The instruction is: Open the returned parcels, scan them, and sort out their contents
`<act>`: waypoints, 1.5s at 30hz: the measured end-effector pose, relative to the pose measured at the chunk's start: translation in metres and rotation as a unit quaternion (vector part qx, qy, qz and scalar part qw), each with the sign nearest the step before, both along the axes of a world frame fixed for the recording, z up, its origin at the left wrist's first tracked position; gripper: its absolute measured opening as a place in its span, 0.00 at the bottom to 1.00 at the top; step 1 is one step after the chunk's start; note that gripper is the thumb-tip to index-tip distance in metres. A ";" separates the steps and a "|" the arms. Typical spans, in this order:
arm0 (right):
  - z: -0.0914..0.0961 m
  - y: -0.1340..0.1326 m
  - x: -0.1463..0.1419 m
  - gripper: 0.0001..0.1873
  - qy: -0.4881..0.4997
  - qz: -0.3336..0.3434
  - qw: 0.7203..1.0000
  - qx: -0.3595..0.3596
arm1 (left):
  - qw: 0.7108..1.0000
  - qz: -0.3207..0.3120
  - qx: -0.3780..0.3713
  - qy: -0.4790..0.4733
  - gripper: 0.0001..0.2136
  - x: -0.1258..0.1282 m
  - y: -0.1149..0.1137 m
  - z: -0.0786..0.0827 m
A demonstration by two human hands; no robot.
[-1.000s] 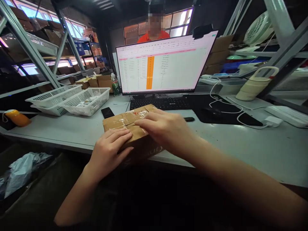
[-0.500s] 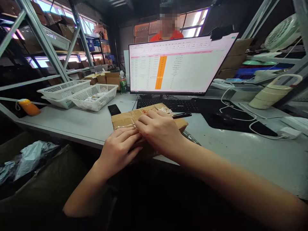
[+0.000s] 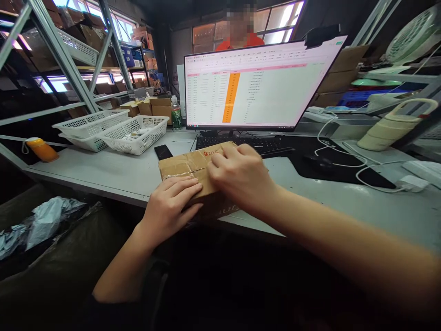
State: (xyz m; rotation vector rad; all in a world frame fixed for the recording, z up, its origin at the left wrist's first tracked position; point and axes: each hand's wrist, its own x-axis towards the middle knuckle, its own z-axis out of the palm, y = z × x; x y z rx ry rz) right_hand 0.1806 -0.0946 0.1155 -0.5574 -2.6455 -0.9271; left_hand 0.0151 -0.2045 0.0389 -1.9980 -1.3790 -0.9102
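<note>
A taped brown cardboard box (image 3: 182, 164) with red handwritten marks on top rests at the table's front edge, tilted toward me. My left hand (image 3: 172, 200) grips its near left corner, fingers on the top face and thumb against the front side. A seam or cut line runs across the top between my hands. My right hand (image 3: 239, 172) is closed in a fist above the right part of the box. From behind that fist a slim black tool (image 3: 280, 151) sticks out to the right; its working end is hidden by the hand.
Behind the box stand a keyboard (image 3: 241, 145) and a monitor (image 3: 248, 92). A phone (image 3: 163, 151) and white baskets (image 3: 138, 138) are to the left, a mouse (image 3: 320, 162) with cables to the right. A bin with plastic bags (image 3: 48, 220) is lower left. A person in red (image 3: 255, 40) is beyond the monitor.
My right hand has moved right and slightly up along the box top with the slim black tool, uncovering more of the line. My left hand stays on the box.
</note>
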 end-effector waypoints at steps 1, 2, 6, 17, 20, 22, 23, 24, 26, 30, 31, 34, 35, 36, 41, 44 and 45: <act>0.002 0.005 0.008 0.15 0.002 -0.014 1.000 0.013 | 1.000 -0.002 0.000 -0.001 0.15 0.000 -0.001 -0.001; 0.003 0.013 0.017 0.15 0.006 -0.028 0.999 0.028 | 1.000 -0.002 0.000 -0.003 0.15 0.000 -0.001 -0.002; 0.001 0.063 0.067 0.16 0.021 -0.098 0.993 0.069 | 1.000 -0.004 -0.005 -0.004 0.14 -0.001 -0.001 -0.002; -0.108 0.213 0.173 0.15 0.174 -0.336 0.895 -0.236 | 0.963 0.053 -0.263 -0.033 0.25 -0.028 0.046 0.078; -0.105 0.212 0.157 0.19 0.218 -0.313 0.890 -0.249 | 0.931 0.080 -0.356 0.003 0.35 -0.032 0.079 0.087; -0.091 0.196 0.136 0.21 0.260 -0.238 0.900 -0.258 | 0.910 0.066 -0.409 0.006 0.34 -0.033 0.097 0.088; -0.083 0.183 0.123 0.20 0.276 -0.176 0.907 -0.266 | 0.905 0.059 -0.422 0.007 0.32 -0.033 0.103 0.088; -0.074 0.167 0.110 0.18 0.303 -0.070 0.908 -0.282 | 0.904 0.055 -0.424 0.014 0.30 -0.033 0.107 0.088; -0.058 0.133 0.084 0.17 0.283 0.142 0.899 -0.303 | 0.906 0.064 -0.416 0.044 0.27 -0.031 0.110 0.089; -0.037 0.085 0.048 0.19 0.160 0.236 0.914 -0.289 | 0.889 0.118 -0.410 0.165 0.22 -0.018 0.110 0.097; -0.034 0.080 0.043 0.22 0.145 0.221 0.922 -0.284 | 0.881 0.132 -0.409 0.197 0.22 -0.015 0.111 0.099; -0.027 0.075 0.038 0.32 0.106 0.181 0.938 -0.274 | 0.859 0.157 -0.418 0.250 0.22 -0.009 0.114 0.105; -0.025 0.075 0.037 0.34 0.091 0.173 0.942 -0.271 | 0.856 0.157 -0.426 0.247 0.22 -0.009 0.116 0.108; -0.023 0.074 0.036 0.37 0.076 0.167 0.946 -0.268 | 0.852 0.155 -0.439 0.237 0.22 -0.010 0.118 0.111; -0.017 0.073 0.026 0.40 0.039 0.146 0.957 -0.249 | 0.846 0.145 -0.477 0.188 0.23 -0.011 0.123 0.121; -0.019 0.074 0.021 0.40 0.043 0.142 0.960 -0.237 | 0.838 0.164 -0.466 0.233 0.22 0.000 0.120 0.120; -0.021 0.075 0.020 0.40 0.048 0.146 0.960 -0.234 | 0.834 0.169 -0.461 0.251 0.21 0.004 0.119 0.120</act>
